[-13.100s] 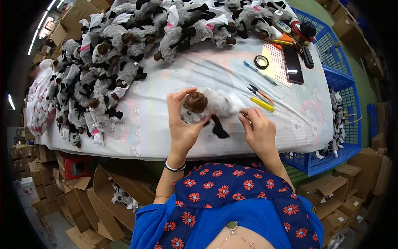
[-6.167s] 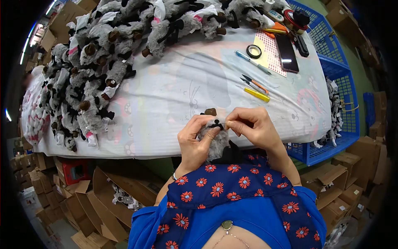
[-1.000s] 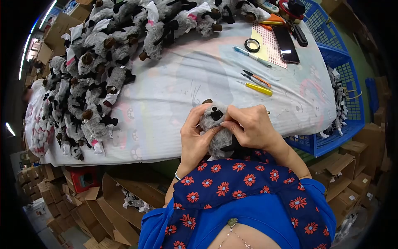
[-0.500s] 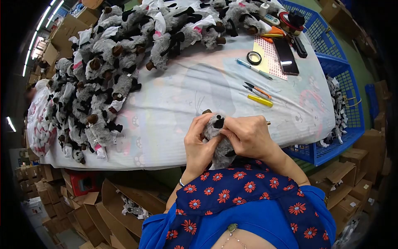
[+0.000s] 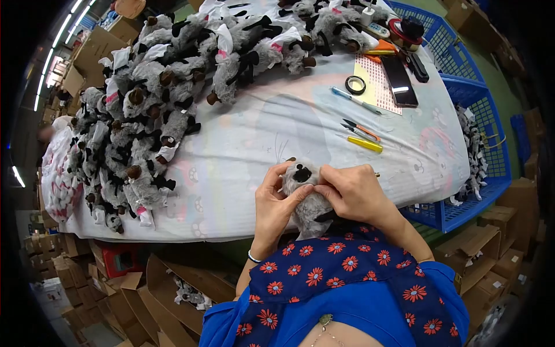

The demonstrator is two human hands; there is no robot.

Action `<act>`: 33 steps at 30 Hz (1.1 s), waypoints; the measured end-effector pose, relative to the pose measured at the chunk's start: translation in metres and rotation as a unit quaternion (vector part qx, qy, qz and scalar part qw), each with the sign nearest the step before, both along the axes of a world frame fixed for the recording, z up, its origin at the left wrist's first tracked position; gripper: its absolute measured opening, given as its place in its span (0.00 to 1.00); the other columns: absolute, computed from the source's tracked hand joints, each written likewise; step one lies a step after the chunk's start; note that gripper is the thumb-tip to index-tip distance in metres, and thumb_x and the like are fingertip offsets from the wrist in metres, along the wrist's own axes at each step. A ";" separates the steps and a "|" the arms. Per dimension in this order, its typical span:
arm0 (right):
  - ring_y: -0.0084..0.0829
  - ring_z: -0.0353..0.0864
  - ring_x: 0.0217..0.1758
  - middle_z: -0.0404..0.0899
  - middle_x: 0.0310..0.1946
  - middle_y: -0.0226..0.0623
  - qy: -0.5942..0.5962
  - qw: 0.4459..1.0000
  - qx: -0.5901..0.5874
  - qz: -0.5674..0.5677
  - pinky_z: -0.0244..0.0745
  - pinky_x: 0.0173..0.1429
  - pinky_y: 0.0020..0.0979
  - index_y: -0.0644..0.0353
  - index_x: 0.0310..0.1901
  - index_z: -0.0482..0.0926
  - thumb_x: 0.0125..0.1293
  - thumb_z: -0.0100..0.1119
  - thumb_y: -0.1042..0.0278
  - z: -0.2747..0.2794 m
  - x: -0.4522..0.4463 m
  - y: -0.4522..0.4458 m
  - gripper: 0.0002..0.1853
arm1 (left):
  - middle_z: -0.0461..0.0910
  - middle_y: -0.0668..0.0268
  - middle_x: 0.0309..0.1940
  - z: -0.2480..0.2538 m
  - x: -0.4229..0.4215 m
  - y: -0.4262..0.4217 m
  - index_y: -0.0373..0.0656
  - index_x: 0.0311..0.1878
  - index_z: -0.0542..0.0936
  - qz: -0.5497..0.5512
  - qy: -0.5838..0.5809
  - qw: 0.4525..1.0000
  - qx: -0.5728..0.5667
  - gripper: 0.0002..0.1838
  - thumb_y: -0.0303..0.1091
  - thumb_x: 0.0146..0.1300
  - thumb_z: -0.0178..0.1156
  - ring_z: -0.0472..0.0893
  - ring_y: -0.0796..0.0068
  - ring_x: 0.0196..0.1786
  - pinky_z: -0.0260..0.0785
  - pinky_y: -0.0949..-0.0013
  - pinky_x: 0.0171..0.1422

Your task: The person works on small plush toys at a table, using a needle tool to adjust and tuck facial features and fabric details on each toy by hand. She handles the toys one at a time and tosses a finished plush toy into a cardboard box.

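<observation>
while the left hand [image 5: 274, 199] grips one side of a gray plush toy [image 5: 311, 208], thumb across its front, the right hand [image 5: 354, 191] works at the other side of the head with thumb and forefinger drawn together; what lies between those fingertips is too small to tell. the toy is at the near edge of the surface [image 5: 231, 162], its black muzzle facing up and its lower end by the dark floral apron [image 5: 324, 266].

beyond the right hand, a yellow-handled tool [image 5: 365, 144] lies just beside orange-handled snips [image 5: 364, 130], with a pale blue pen [image 5: 355, 100] and a black tape roll [image 5: 355, 78] farther off. a phone [image 5: 400, 82] rests partly over a sheet with red marks [image 5: 376, 81]. many similar toys [image 5: 173, 87] are heaped across the far and left parts of the surface, and a blue crate [image 5: 491, 165] holding more stands at the right.
</observation>
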State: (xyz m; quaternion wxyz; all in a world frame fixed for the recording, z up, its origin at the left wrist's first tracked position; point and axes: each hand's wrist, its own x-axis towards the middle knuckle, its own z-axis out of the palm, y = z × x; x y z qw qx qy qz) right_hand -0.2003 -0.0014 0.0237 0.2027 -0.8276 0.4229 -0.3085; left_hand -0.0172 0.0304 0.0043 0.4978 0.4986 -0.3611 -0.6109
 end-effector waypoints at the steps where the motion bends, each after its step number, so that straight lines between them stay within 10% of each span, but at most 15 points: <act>1: 0.35 0.69 0.15 0.77 0.18 0.32 -0.005 1.000 0.014 0.005 0.63 0.24 0.32 0.57 0.29 0.72 0.55 0.64 0.74 0.000 -0.002 -0.002 0.08 | 0.76 0.62 0.55 0.001 0.001 0.000 0.36 0.56 0.78 0.002 0.007 1.000 0.010 0.22 0.20 0.57 0.69 0.77 0.71 0.53 0.72 0.73 0.58; 12: 0.24 0.63 0.16 0.74 0.20 0.27 -0.180 0.953 0.242 0.018 0.59 0.24 0.24 0.59 0.32 0.74 0.60 0.64 0.75 -0.008 -0.004 0.000 0.07 | 0.76 0.62 0.52 -0.009 -0.003 0.004 0.34 0.57 0.77 -0.037 -0.058 0.991 -0.112 0.23 0.21 0.57 0.69 0.77 0.70 0.50 0.71 0.73 0.57; 17: 0.28 0.65 0.17 0.73 0.16 0.31 -0.431 0.711 0.554 0.022 0.60 0.24 0.25 0.58 0.31 0.74 0.60 0.64 0.70 -0.022 -0.006 0.000 0.07 | 0.74 0.61 0.53 -0.010 -0.004 0.007 0.34 0.56 0.77 -0.033 -0.096 0.989 -0.108 0.21 0.22 0.58 0.69 0.77 0.71 0.49 0.71 0.73 0.56; 26: 0.24 0.63 0.15 0.73 0.18 0.28 -0.072 0.987 0.142 -0.002 0.58 0.24 0.23 0.60 0.30 0.73 0.59 0.64 0.75 0.013 -0.024 -0.007 0.08 | 0.74 0.62 0.51 -0.005 -0.010 0.006 0.35 0.52 0.80 0.018 -0.071 0.993 -0.091 0.18 0.23 0.59 0.69 0.76 0.72 0.47 0.70 0.74 0.52; 33: 0.30 0.64 0.15 0.74 0.16 0.30 -0.017 1.000 0.005 0.002 0.59 0.24 0.26 0.59 0.30 0.73 0.56 0.65 0.75 -0.005 -0.004 -0.006 0.08 | 0.76 0.62 0.49 -0.010 -0.016 0.008 0.35 0.52 0.79 -0.009 -0.137 0.983 -0.121 0.16 0.23 0.60 0.68 0.76 0.72 0.46 0.70 0.73 0.50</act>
